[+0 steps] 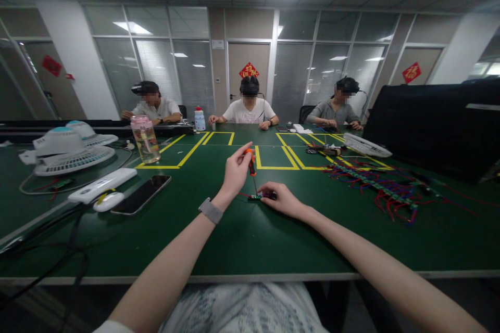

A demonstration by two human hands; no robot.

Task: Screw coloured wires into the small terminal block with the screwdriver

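Observation:
My left hand (236,169), with a watch on its wrist, is closed around the orange and black handle of a screwdriver (252,167). The screwdriver stands nearly upright, its thin shaft reaching down to a small green circuit board (254,197) on the table. My right hand (282,199) rests on the table with its fingers closed on the board's right end, partly hiding it. A red wire shows at the board's left side. Whether the tip sits in a screw is too small to tell.
Many wired green boards (378,187) lie in a row at the right, before a black monitor (429,130). A phone (142,194), a power strip (103,185), a bottle (146,140) and fans (74,153) are at the left. Three people sit across the green table (234,250).

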